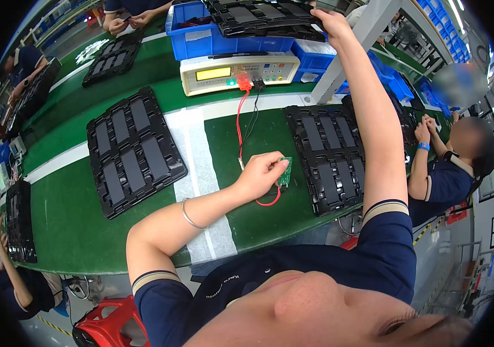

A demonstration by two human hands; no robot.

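My left hand is closed on a small green circuit board above the green bench, with the thumb pressed over its edge. A red wire loops beneath the board. My right arm reaches up and far, where my right hand grips the edge of a black plastic tray over the blue bins. A cream test meter with a lit yellow display stands beyond my left hand. Red and black leads run down from its front toward that hand.
Black trays with grey rectangular pieces lie at the left and at the right. A white strip crosses the green bench. A grey post rises beside the right arm. Co-workers sit around; a red stool stands below.
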